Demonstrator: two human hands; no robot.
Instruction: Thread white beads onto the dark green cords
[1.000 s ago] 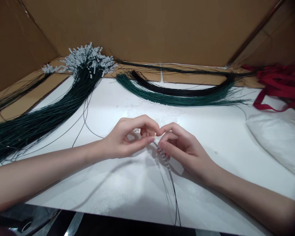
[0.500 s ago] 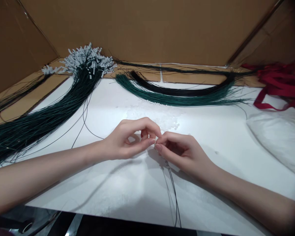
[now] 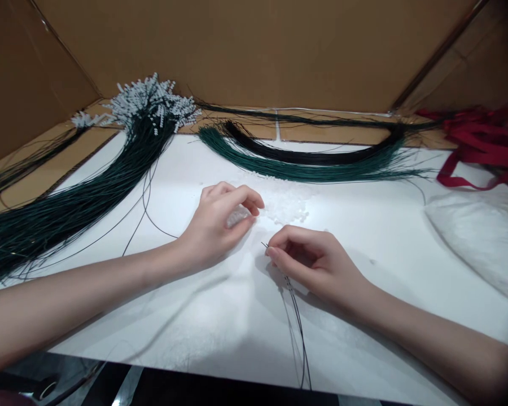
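My right hand (image 3: pixel 311 256) is closed in a pinch around thin dark wires (image 3: pixel 298 321). Their short tips poke out past the thumb and forefinger, and the long ends hang down toward the table's front edge. Small white marks, perhaps beads, show on the wires just below the hand. My left hand (image 3: pixel 220 223) reaches to the near left side of a spread of small white beads (image 3: pixel 288 206). Its thumb and fingers are curved with a small gap between the tips; whether a bead lies there is too small to see.
A thick bundle of dark green wires (image 3: pixel 122 163) with white beaded tips lies at the left. Curved green wires (image 3: pixel 305 172) and black wires (image 3: pixel 322 157) lie behind the beads. Red ribbon (image 3: pixel 482 146) and a clear plastic bag (image 3: pixel 482 237) sit right. Cardboard walls (image 3: pixel 254 51) enclose the back.
My left hand has left the wire tips beside my right hand and moved up and slightly left to the beads. The right hand keeps its pinch in place.
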